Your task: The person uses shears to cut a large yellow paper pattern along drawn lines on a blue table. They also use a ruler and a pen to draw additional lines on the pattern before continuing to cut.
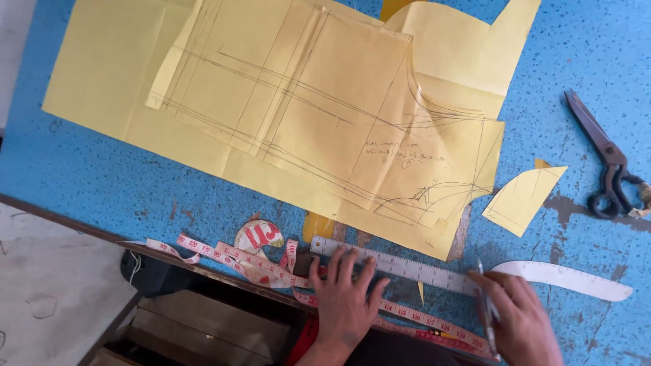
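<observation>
Pressing flat on the metal ruler (400, 266), the left hand (346, 298) has its fingers spread wide, pinning the ruler to the blue surface (88, 176). Just beside it, the right hand (519, 318) is closed around a pen (485, 308), tip close to the ruler's far end. Beyond the right hand's fingertips lies a white curved ruler (569, 278), touching the straight one. A pink tape measure (251, 268) trails under and past the left hand. Ahead of both hands sits the yellow pattern paper (305, 102), pencil lines all over it. A small yellow offcut (522, 196) rests ahead of the right hand, and black scissors (607, 163) lie well apart, further out on that side.
</observation>
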